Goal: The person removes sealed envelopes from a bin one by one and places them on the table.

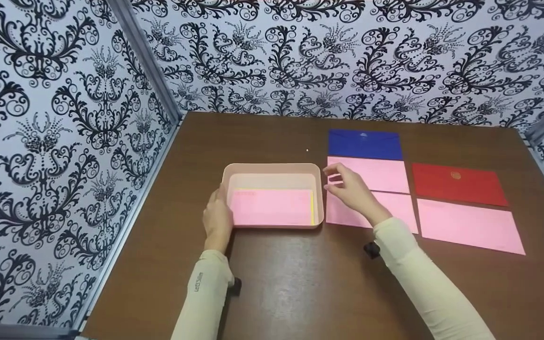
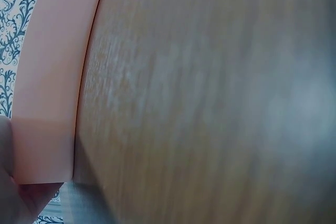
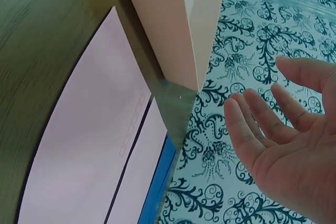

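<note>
A light pink tray (image 1: pixel 272 168) stands on the table, with a pink envelope (image 1: pixel 272 208) lying in its front part. A yellow edge (image 1: pixel 312 208) shows from under that envelope. My left hand (image 1: pixel 217 217) rests against the tray's left side; the left wrist view shows only part of it, at the tray's corner. To the right of the tray, my right hand (image 1: pixel 352 191) hovers over two pink envelopes (image 1: pixel 385 174), its fingers loosely bent and holding nothing. In the right wrist view this hand (image 3: pixel 289 135) is apart from the tray and the envelopes.
A blue envelope (image 1: pixel 365 144) lies behind the two pink ones. Farther right are a red envelope (image 1: pixel 458 186) and another pink envelope (image 1: pixel 470 225) in front of it. Patterned walls (image 1: pixel 324 61) bound the brown table (image 1: pixel 281 283) at the back and sides.
</note>
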Demonstrator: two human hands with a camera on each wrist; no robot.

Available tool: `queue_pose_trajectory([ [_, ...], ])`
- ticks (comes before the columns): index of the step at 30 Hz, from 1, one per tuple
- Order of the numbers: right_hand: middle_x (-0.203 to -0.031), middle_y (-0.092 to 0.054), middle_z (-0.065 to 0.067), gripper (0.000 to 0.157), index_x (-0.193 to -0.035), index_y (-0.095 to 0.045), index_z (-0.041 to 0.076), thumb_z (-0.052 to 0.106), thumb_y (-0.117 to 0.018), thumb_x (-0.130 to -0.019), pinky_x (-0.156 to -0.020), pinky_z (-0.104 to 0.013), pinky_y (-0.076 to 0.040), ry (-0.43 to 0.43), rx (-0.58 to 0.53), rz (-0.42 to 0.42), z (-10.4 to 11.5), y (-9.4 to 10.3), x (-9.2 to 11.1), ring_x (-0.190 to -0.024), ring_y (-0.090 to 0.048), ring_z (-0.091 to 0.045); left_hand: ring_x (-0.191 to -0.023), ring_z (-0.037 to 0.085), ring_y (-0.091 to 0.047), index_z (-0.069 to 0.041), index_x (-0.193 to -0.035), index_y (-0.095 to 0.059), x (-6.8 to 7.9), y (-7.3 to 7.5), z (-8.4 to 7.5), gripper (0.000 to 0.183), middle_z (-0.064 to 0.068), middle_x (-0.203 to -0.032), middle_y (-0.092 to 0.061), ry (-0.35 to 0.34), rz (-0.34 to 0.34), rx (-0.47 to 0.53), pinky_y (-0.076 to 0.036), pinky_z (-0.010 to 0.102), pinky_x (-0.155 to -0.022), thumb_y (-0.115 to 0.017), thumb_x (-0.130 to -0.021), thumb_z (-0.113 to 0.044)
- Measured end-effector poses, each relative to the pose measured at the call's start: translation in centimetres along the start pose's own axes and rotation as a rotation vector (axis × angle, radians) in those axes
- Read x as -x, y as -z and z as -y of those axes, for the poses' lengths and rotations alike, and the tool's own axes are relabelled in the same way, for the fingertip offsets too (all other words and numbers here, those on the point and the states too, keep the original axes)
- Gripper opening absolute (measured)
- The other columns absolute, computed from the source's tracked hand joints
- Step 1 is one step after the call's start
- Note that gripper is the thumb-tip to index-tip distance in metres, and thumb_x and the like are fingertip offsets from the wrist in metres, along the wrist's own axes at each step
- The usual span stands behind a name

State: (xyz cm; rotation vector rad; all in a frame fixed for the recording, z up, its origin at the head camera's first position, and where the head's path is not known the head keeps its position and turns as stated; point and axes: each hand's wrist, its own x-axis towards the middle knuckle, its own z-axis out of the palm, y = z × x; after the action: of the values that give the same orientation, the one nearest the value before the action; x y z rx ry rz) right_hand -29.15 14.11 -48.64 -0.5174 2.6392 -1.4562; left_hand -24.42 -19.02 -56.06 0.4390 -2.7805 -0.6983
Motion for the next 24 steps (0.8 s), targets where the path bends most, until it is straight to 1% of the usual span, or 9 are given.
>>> queue_pose_trajectory([
  [4,-0.126,-0.061,-0.028,0.039,-0.127,-0.054,-0.006,-0.004,-0.062,-0.089,-0.101,-0.052,-0.052,0.004,0.015,0.015,0.1,-0.6,-0.1,-0.116,-0.062,-0.045,-0.109,0.044,-0.067,-0.014,-0.149,-0.047,-0.1,0.0,0.1,0.054,0.012,-0.141,-0.060,0.009,0.009,0.016,-0.055,0.056,-0.090,-0.045,-0.096,0.000],
  [9,-0.123,-0.062,-0.029,0.039,-0.126,-0.054,-0.007,-0.004,-0.063,-0.088,-0.101,-0.054,-0.051,0.031,0.029,0.029,0.0,-1.2,-0.2,-0.113,-0.063,-0.044,-0.111,0.043,-0.066,-0.013,-0.149,-0.047,-0.1,-0.1,0.1,0.054,0.012,-0.140,-0.060,0.003,0.009,0.012,-0.055,0.055,-0.092,-0.044,-0.096,-0.001],
  [14,-0.122,-0.063,-0.028,0.038,-0.125,-0.055,-0.006,-0.004,-0.062,-0.087,-0.101,-0.053,-0.051,0.043,0.053,0.037,-0.1,-1.7,-0.3,-0.112,-0.064,-0.042,-0.111,0.044,-0.066,-0.014,-0.148,-0.047,-0.1,-0.1,0.0,0.053,0.011,-0.141,-0.059,0.000,0.010,0.016,-0.055,0.055,-0.091,-0.045,-0.097,-0.001],
  [18,-0.120,-0.064,-0.026,0.038,-0.124,-0.056,-0.006,-0.003,-0.062,-0.087,-0.099,-0.052,-0.052,0.047,0.048,0.033,-0.1,-2.0,-0.3,-0.108,-0.064,-0.039,-0.110,0.044,-0.066,-0.014,-0.148,-0.047,0.0,-0.1,-0.1,0.053,0.012,-0.141,-0.059,0.004,0.014,0.013,-0.055,0.055,-0.089,-0.045,-0.097,-0.001],
  [24,-0.125,-0.063,-0.027,0.041,-0.127,-0.055,-0.006,0.000,-0.064,-0.088,-0.100,-0.054,-0.050,0.068,0.048,0.050,0.0,-2.4,-0.3,-0.110,-0.063,-0.042,-0.104,0.045,-0.068,-0.011,-0.146,-0.050,0.0,-0.1,0.0,0.050,0.013,-0.138,-0.061,0.000,-0.011,0.005,-0.057,0.055,-0.085,-0.046,-0.097,-0.001],
])
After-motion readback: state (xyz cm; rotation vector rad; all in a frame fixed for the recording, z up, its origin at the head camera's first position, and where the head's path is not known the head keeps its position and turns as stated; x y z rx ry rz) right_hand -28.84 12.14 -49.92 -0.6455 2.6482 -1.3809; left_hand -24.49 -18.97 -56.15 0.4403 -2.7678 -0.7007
